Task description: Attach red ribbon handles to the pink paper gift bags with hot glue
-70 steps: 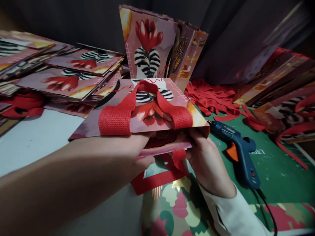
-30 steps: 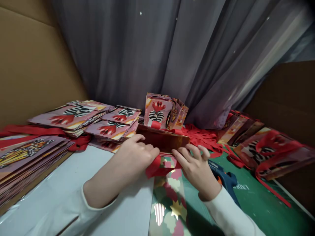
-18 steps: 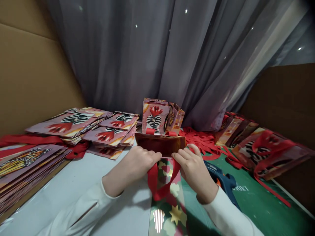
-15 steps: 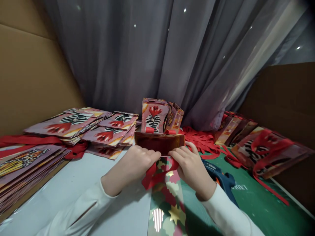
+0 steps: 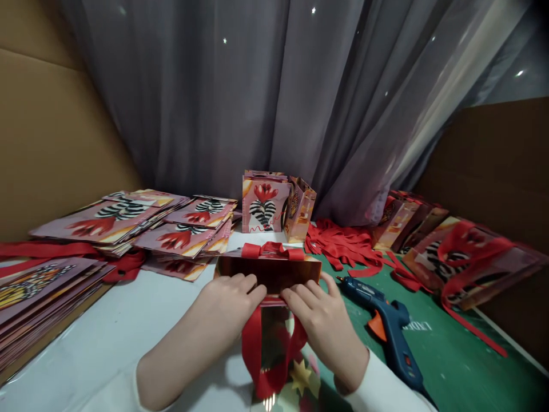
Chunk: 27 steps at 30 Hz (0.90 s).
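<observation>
Nearest you, a red ribbon handle (image 5: 268, 357) loops down from the gift bag (image 5: 269, 273), which stands at the table's (image 5: 107, 332) middle between your hands. Your left hand (image 5: 229, 297) and right hand (image 5: 321, 320) pinch its near edge with curled fingers. Just right lies a blue glue gun (image 5: 388, 332); farther back, flat bag stacks (image 5: 141, 220) and loose red ribbons (image 5: 343, 243).

Single head-worn view, looking forward and slightly down across the table (image 5: 107, 320) from the person's seat. Close range: left hand (image 5: 229, 294) and right hand (image 5: 319, 317) sit low centre, forearms cut off by the bottom edge. It faces the grey curtain (image 5: 274, 97) behind the table; brown cardboard walls flank both sides. No second view, so no overlap.
</observation>
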Each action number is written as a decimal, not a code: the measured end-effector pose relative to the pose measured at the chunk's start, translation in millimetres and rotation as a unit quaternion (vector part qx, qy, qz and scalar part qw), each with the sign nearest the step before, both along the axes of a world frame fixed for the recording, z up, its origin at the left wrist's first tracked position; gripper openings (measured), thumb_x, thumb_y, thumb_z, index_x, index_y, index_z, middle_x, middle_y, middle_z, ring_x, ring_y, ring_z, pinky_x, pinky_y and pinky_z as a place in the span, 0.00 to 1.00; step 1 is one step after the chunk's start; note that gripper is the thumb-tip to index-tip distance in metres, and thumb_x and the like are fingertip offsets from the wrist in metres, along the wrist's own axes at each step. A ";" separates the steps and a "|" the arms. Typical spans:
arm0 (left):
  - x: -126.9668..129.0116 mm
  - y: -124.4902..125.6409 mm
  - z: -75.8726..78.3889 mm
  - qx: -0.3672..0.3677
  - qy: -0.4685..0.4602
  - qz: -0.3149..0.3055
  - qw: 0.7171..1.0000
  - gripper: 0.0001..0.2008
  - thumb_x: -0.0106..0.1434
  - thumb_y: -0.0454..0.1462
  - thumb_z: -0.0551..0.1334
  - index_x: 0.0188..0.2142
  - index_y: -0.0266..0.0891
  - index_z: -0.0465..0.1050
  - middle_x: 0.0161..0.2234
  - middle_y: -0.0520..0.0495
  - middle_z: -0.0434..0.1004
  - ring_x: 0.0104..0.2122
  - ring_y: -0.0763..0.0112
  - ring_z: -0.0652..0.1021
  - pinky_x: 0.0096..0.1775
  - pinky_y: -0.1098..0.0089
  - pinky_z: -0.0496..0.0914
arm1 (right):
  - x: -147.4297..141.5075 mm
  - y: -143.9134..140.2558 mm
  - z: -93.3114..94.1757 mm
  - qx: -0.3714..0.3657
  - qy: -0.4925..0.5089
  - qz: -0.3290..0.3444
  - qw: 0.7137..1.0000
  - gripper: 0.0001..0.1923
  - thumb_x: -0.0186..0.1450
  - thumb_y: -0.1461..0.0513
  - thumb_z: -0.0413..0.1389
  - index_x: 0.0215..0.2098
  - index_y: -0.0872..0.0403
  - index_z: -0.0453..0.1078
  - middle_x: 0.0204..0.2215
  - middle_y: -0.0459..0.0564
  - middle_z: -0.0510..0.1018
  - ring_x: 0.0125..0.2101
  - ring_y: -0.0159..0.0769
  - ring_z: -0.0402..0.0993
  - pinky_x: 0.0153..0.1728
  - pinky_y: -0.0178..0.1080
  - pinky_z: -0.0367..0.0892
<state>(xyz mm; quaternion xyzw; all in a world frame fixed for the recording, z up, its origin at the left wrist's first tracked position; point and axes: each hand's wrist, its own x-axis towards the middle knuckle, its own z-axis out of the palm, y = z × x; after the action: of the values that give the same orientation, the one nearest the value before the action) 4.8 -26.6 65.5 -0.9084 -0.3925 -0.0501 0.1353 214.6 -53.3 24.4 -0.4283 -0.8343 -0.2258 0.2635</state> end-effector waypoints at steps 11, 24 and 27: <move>-41.2 -5.1 -51.8 0.244 -0.149 -0.198 0.937 0.15 0.66 0.24 0.49 0.41 0.36 0.72 0.29 0.50 0.77 0.30 0.70 0.75 0.42 0.64 0.69 | 19.6 -12.2 -25.4 0.042 -0.008 0.012 0.999 0.19 0.71 0.70 0.40 0.40 0.56 0.73 0.26 0.47 0.74 0.30 0.34 0.65 0.50 0.44 0.54; -34.8 -14.8 -54.8 0.172 -0.194 -0.124 0.958 0.16 0.69 0.26 0.48 0.43 0.35 0.75 0.34 0.49 0.78 0.36 0.68 0.74 0.50 0.63 0.63 | 1.1 -11.3 -35.3 -0.030 0.007 -0.018 0.999 0.16 0.68 0.69 0.45 0.47 0.54 0.72 0.43 0.51 0.79 0.43 0.41 0.67 0.58 0.47 0.47; -29.3 -16.1 -57.4 0.187 -0.154 -0.087 0.966 0.19 0.69 0.26 0.46 0.42 0.36 0.75 0.36 0.47 0.79 0.36 0.65 0.74 0.48 0.62 0.63 | -2.5 -12.4 -36.1 -0.037 0.006 -0.028 0.999 0.17 0.66 0.71 0.46 0.47 0.53 0.72 0.43 0.50 0.79 0.44 0.41 0.66 0.57 0.47 0.47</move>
<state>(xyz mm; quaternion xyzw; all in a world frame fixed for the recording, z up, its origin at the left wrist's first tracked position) -24.5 -42.7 8.1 -0.8790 -0.3119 -0.2732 0.2356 212.1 -65.7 -11.7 -0.4624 -0.8280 -0.1996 0.2464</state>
